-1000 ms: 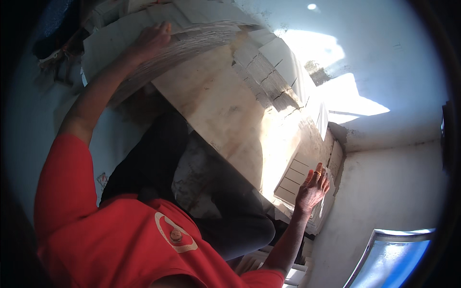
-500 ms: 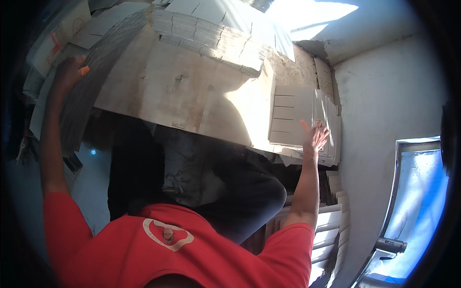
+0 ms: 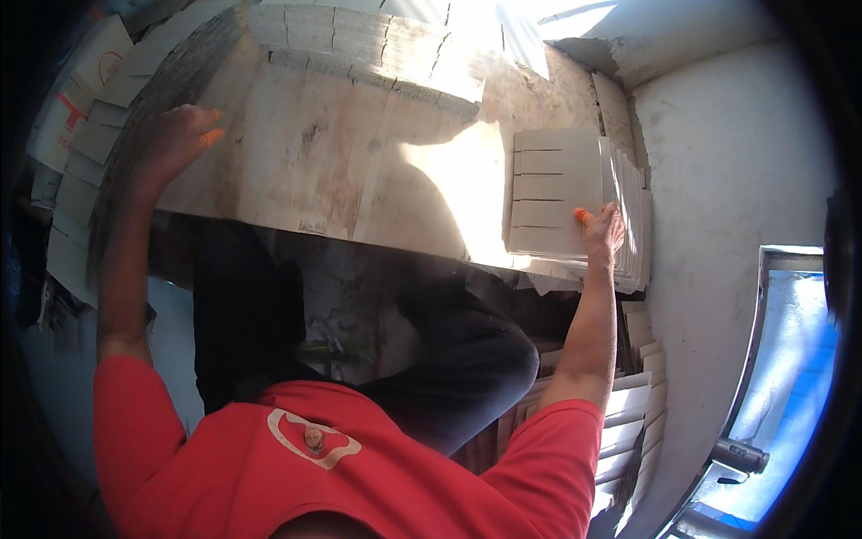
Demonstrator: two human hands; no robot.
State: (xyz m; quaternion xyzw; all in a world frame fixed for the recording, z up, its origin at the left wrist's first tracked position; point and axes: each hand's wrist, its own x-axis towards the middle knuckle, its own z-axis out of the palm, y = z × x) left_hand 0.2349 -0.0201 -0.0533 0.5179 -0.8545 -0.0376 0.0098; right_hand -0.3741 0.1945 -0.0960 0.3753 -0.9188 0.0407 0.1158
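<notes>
Head view: right hand (image 3: pixel 603 229) at 3 o'clock, fingers flat on slotted card stack (image 3: pixel 552 193); left hand (image 3: pixel 175 144) at 10 o'clock, spread on board (image 3: pixel 332 162); many stacks apparently left unhandled.

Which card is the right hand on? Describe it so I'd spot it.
Find the wooden board across the lap. At its right end lies a stack of pale cards; the right hand rests on the slotted card on top, the only one showing four parallel slits.
</notes>
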